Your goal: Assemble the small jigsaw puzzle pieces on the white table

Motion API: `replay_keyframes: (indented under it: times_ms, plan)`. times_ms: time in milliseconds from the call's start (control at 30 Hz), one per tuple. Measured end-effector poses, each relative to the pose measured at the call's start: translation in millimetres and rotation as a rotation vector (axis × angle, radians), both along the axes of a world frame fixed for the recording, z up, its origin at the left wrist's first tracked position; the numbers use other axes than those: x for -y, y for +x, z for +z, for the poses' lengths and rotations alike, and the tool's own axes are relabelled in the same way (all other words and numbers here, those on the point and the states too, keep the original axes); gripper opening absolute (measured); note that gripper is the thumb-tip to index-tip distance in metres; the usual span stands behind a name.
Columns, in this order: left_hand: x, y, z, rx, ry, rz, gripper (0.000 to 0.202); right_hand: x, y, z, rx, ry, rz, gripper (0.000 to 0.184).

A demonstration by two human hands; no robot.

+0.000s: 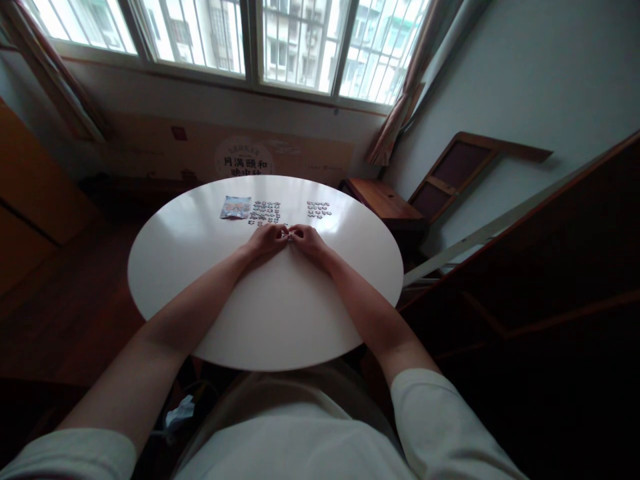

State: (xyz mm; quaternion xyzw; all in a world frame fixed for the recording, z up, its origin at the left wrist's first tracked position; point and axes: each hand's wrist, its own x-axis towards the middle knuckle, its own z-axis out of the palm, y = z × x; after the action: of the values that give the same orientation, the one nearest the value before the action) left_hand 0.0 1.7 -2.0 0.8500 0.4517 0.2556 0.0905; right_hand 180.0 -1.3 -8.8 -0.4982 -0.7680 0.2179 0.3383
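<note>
Both my hands meet near the middle of the white oval table [280, 320]. My left hand [269, 239] is closed in a pinch, its fingertips touching a small jigsaw puzzle piece [289, 235]. Facing it, my right hand [309, 241] pinches at the same spot, fingertips against the same piece. The fingers partly cover whatever lies between them. Just beyond my left hand, loose puzzle pieces [265, 212] lie in rows. A second group of puzzle pieces [319, 209] lies in rows beyond my right hand.
A small printed picture packet [236, 207] lies left of the rows. A wooden stool or bench [383, 199] stands behind the table at right, near a leaning wooden frame [453, 170]. A dark wooden piece of furniture [550, 287] is close on the right. Windows [295, 47] line the far wall.
</note>
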Motion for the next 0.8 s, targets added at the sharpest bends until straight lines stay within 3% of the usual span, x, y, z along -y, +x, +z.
replay_keyframes:
  times_ms: [800]
  plan:
    - [1.1,0.6,1.4,0.014,0.001,-0.005,0.027,3.4,-1.1,4.9,0.001,0.013,0.005,0.022]
